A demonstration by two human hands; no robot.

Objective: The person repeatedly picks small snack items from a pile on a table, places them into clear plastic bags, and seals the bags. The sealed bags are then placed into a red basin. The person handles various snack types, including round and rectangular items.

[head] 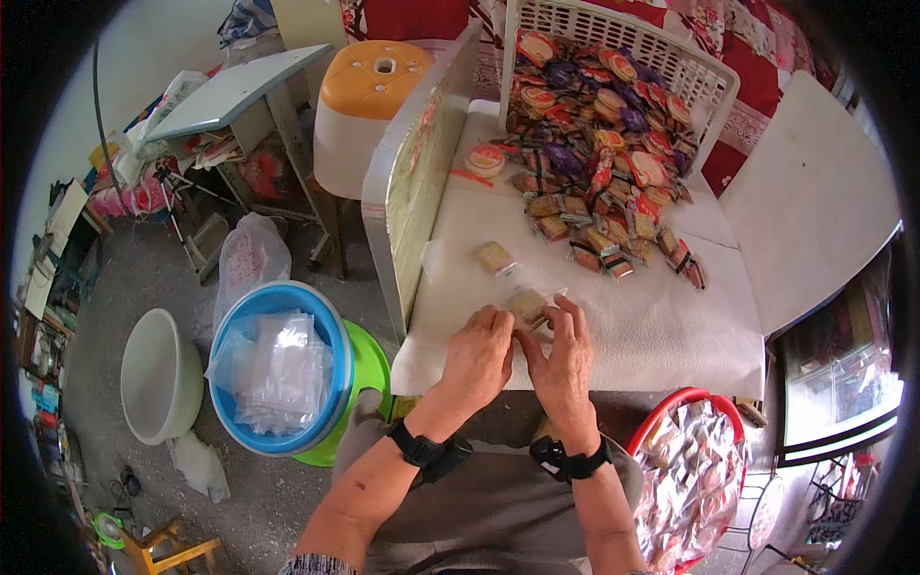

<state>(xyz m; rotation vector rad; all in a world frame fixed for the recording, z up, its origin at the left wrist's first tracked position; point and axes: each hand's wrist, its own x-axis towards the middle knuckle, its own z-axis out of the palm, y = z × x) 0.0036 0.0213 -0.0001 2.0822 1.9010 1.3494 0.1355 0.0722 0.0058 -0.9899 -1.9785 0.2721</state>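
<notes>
My left hand (480, 350) and my right hand (563, 353) meet near the front edge of a white-covered table (647, 316). Between my fingertips is a small clear plastic bag (552, 296), with a yellowish wrapped snack (527, 305) in or just behind it; the film hides which. Both hands pinch the near side of the bag. Just beyond lies another wrapped yellowish snack piece (495, 256) on the cover. Farther back, a heap of individually wrapped snacks (611, 230) spills from a tipped white plastic basket (708, 79).
A wrapped round biscuit (485, 161) lies beside an upright board (424, 158) on the left. Left of my legs, a blue basin (219, 392) holds clear bags (280, 366) above a green stool (366, 366). A red basin (740, 424) of filled packets stands at right.
</notes>
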